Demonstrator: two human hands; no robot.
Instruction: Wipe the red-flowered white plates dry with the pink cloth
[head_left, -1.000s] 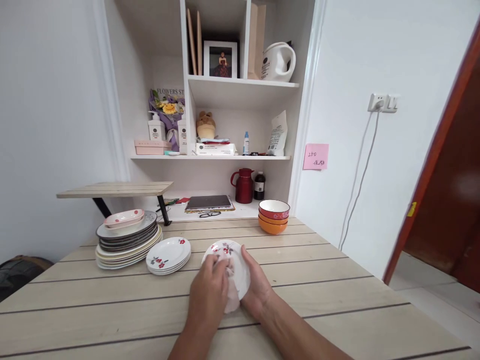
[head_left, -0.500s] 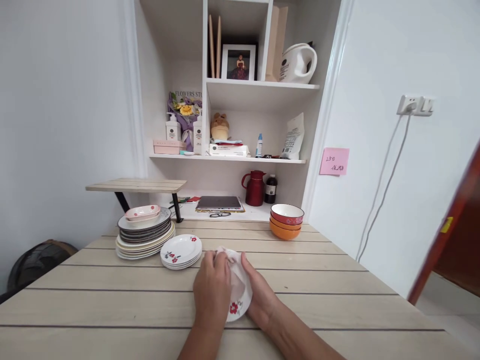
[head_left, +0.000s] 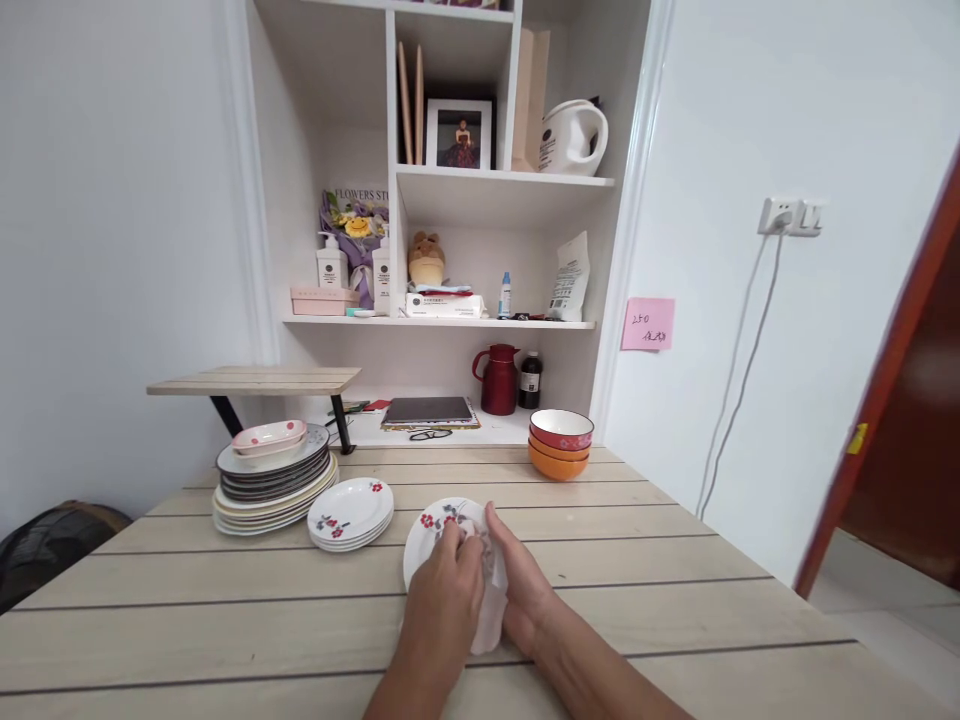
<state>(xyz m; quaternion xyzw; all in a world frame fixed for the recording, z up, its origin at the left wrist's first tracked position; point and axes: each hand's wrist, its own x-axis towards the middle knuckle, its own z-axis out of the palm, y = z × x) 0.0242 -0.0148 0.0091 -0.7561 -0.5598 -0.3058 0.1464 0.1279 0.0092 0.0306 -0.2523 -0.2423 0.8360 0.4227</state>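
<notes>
My left hand (head_left: 444, 590) has its fingers bunched round a pale pink cloth (head_left: 491, 618) and presses it on the face of a small white plate (head_left: 421, 548) with red flowers and grey leaves. The cloth's loose end hangs over the plate's near right side. Gripping the plate's right edge is my right hand (head_left: 525, 585), thumb up along the rim and fingers hidden behind. To the left lies a short stack of matching floral plates (head_left: 352, 508).
Farther left stands a tall stack of plates (head_left: 274, 485) topped by a pink-dotted dish (head_left: 268, 437), near a small raised shelf (head_left: 255, 380). Nested bowls (head_left: 560, 445) sit at the back right. Behind are a laptop (head_left: 427, 410), glasses (head_left: 430, 435) and a red jug (head_left: 499, 380).
The cloth in my left hand has moved across the plate toward my right hand, uncovering flowers on its left side. The camera view has shifted slightly right.
</notes>
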